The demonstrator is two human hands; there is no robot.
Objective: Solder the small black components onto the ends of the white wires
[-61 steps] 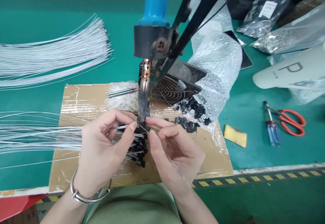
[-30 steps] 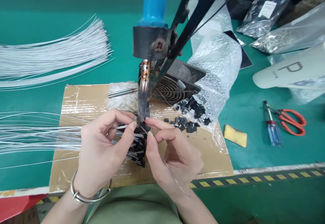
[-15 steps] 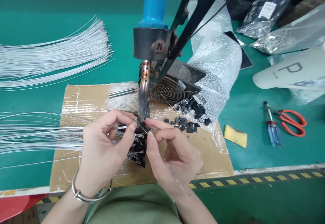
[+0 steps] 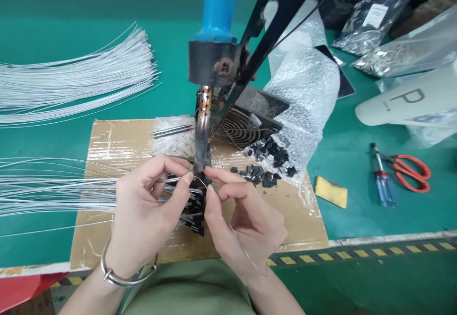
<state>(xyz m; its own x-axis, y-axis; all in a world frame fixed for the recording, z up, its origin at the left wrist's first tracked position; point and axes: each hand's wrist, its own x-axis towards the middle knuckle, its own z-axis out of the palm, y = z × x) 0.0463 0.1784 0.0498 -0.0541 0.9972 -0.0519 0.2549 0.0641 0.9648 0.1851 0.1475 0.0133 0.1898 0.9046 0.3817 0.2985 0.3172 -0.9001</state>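
A soldering iron [image 4: 202,139] with a blue handle points down, its tip between my fingertips. My left hand [image 4: 148,210] is closed in a pinch just left of the tip, on a thin wire whose end is mostly hidden by the fingers. My right hand [image 4: 246,215] pinches a strand of solder wire [image 4: 238,241]; its short end reaches the tip and its tail curves down over the palm. Under the hands lie black connectors [image 4: 195,212] joined to pale wires [image 4: 46,196] that run off left.
Cardboard [image 4: 117,148] covers the work area. Loose black pieces [image 4: 262,174] lie beside a small fan [image 4: 239,124] and bubble wrap [image 4: 303,91]. A yellow sponge [image 4: 331,191], screwdriver [image 4: 383,182] and red-handled cutters [image 4: 414,172] are at right. A wire bundle [image 4: 78,77] lies upper left.
Almost nothing differs. Both hands keep their pinch at the iron tip, and the solder wire's tail has shifted slightly to the left.
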